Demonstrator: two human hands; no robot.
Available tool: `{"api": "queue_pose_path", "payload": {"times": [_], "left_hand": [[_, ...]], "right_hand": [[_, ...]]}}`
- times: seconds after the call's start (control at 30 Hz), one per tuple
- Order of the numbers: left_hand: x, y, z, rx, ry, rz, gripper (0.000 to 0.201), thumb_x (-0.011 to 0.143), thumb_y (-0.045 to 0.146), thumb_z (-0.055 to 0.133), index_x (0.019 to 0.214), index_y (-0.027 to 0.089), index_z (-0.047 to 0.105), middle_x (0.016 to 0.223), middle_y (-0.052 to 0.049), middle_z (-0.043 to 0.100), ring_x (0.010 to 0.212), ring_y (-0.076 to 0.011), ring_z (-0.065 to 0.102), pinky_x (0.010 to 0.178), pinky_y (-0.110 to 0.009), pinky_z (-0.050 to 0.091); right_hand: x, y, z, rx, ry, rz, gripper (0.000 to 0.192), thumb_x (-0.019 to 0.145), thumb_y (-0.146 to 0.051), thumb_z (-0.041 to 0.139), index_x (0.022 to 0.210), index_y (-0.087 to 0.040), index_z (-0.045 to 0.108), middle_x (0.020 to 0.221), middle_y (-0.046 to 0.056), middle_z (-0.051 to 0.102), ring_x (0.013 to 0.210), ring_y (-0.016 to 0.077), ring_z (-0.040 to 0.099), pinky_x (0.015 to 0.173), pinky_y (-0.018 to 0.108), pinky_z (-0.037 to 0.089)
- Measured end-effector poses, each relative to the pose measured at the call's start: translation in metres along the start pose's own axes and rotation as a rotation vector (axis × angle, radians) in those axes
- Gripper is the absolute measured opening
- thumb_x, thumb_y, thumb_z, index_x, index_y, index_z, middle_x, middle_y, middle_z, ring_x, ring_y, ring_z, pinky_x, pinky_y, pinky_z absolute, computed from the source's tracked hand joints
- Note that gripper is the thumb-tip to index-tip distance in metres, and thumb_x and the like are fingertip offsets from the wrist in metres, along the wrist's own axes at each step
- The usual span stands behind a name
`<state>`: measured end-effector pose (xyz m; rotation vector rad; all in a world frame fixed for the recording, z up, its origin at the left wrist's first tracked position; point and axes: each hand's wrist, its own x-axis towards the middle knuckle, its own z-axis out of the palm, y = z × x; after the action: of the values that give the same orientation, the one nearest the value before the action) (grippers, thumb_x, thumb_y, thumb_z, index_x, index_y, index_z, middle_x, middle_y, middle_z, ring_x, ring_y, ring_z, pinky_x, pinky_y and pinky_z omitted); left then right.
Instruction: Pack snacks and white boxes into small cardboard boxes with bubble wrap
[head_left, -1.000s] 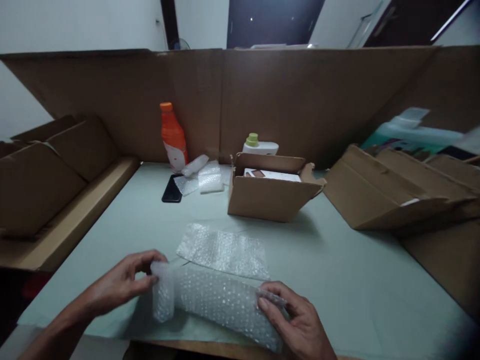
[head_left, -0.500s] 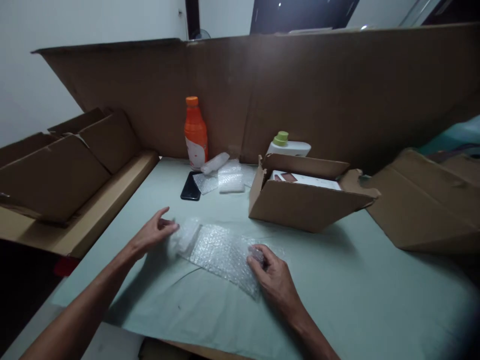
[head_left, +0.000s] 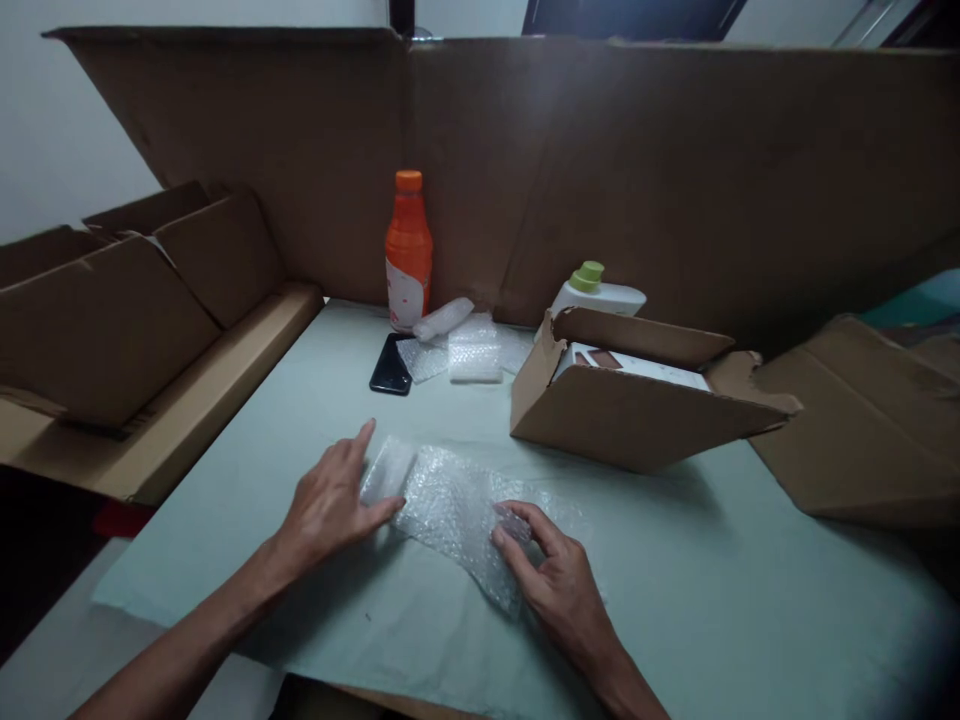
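A clear sheet of bubble wrap lies across the cloth in front of me, its left end folded over into a thicker flap. My left hand is at that folded end, thumb and fingers spread apart, the thumb resting on the wrap's near edge. Toward the right end, my right hand pinches a crumpled bit of the wrap between thumb and fingers. Behind the sheet, a small pile of folded bubble wrap sits beside a black phone.
An orange bottle stands at the back, and a white bottle with a green cap is behind an open cardboard box holding a white box. More cardboard boxes line the left; a tall cardboard panel closes the back.
My left hand has come right and down onto the folded end of the bubble wrap. My right hand keeps its pinch. The view has tilted down slightly.
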<state>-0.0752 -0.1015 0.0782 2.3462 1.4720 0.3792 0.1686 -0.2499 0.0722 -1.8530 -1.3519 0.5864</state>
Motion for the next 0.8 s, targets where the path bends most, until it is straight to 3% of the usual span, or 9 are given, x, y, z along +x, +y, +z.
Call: {"api": "queue_pose_path", "payload": {"times": [0.07, 0.13, 0.3, 0.43, 0.5, 0.57, 0.63, 0.73, 0.8], "left_hand": [[-0.002, 0.001, 0.008, 0.101, -0.027, 0.054, 0.082, 0.078, 0.036, 0.059, 0.153, 0.013, 0.034, 0.110, -0.015, 0.068, 0.102, -0.0321, 0.063, 0.086, -0.042, 0.050], [0.000, -0.006, 0.013, 0.051, -0.040, -0.014, 0.075, 0.079, 0.026, 0.051, 0.151, 0.012, 0.036, 0.102, -0.011, 0.070, 0.090, -0.0272, 0.065, 0.083, -0.039, 0.049], [0.010, -0.044, 0.000, -0.334, -0.064, -0.179, 0.063, 0.079, 0.037, 0.044, 0.135, 0.012, 0.054, 0.074, 0.000, 0.067, 0.063, -0.0183, 0.058, 0.065, -0.030, 0.046], [0.001, -0.067, -0.020, -0.310, -0.023, -0.223, 0.058, 0.077, 0.041, 0.047, 0.125, 0.012, 0.062, 0.073, -0.001, 0.068, 0.062, -0.0182, 0.058, 0.064, -0.031, 0.047], [-0.008, -0.066, -0.027, -0.244, 0.085, -0.236, 0.054, 0.080, 0.039, 0.047, 0.126, 0.013, 0.061, 0.085, -0.004, 0.072, 0.064, -0.0187, 0.060, 0.065, -0.032, 0.049], [-0.019, -0.054, -0.028, -0.122, 0.283, -0.130, 0.046, 0.085, 0.035, 0.047, 0.125, 0.017, 0.061, 0.102, -0.008, 0.072, 0.078, -0.0221, 0.065, 0.072, -0.035, 0.053], [-0.028, -0.036, -0.022, 0.003, 0.405, 0.130, 0.038, 0.089, 0.027, 0.048, 0.124, 0.019, 0.061, 0.115, -0.011, 0.069, 0.102, -0.0264, 0.064, 0.088, -0.041, 0.053], [-0.033, -0.011, -0.004, 0.158, 0.198, 0.498, 0.037, 0.090, 0.019, 0.052, 0.126, 0.021, 0.060, 0.128, -0.012, 0.064, 0.124, -0.0298, 0.056, 0.104, -0.048, 0.046], [-0.029, -0.007, 0.007, 0.240, -0.025, 0.509, 0.039, 0.089, 0.024, 0.057, 0.128, 0.021, 0.059, 0.135, -0.015, 0.060, 0.128, -0.0333, 0.053, 0.104, -0.052, 0.045]], "right_hand": [[-0.006, -0.004, 0.001, 0.002, -0.009, -0.016, 0.029, 0.089, -0.043, 0.055, 0.104, -0.022, 0.070, 0.093, 0.005, 0.075, 0.083, 0.0220, 0.070, 0.077, 0.034, 0.055], [-0.013, -0.003, 0.000, -0.006, -0.029, -0.010, 0.029, 0.089, -0.042, 0.055, 0.103, -0.021, 0.069, 0.093, 0.005, 0.075, 0.082, 0.0221, 0.070, 0.077, 0.034, 0.056], [-0.025, 0.018, -0.015, -0.078, -0.076, 0.053, 0.031, 0.088, -0.043, 0.054, 0.105, -0.021, 0.068, 0.098, 0.007, 0.077, 0.087, 0.0242, 0.073, 0.077, 0.035, 0.057], [-0.015, 0.040, -0.036, -0.278, -0.055, -0.049, 0.037, 0.086, -0.046, 0.059, 0.113, -0.023, 0.069, 0.108, 0.009, 0.076, 0.095, 0.0285, 0.071, 0.085, 0.042, 0.055], [-0.001, 0.050, -0.048, -0.381, 0.010, -0.122, 0.039, 0.089, -0.047, 0.056, 0.117, -0.021, 0.068, 0.114, 0.011, 0.074, 0.103, 0.0304, 0.068, 0.090, 0.046, 0.052], [0.016, 0.059, -0.055, -0.476, 0.042, -0.140, 0.041, 0.092, -0.044, 0.052, 0.120, -0.019, 0.066, 0.118, 0.014, 0.072, 0.109, 0.0320, 0.066, 0.092, 0.048, 0.050], [0.030, 0.066, -0.055, -0.563, 0.010, -0.135, 0.042, 0.090, -0.041, 0.054, 0.123, -0.017, 0.065, 0.125, 0.017, 0.069, 0.114, 0.0344, 0.063, 0.091, 0.049, 0.049], [0.039, 0.074, -0.049, -0.604, -0.064, -0.192, 0.029, 0.085, -0.036, 0.057, 0.106, -0.019, 0.069, 0.134, 0.017, 0.065, 0.122, 0.0347, 0.059, 0.094, 0.049, 0.046], [0.036, 0.076, -0.053, -0.569, -0.059, -0.219, 0.017, 0.085, -0.033, 0.054, 0.087, -0.021, 0.067, 0.127, 0.014, 0.069, 0.116, 0.0316, 0.062, 0.091, 0.045, 0.047]]}}
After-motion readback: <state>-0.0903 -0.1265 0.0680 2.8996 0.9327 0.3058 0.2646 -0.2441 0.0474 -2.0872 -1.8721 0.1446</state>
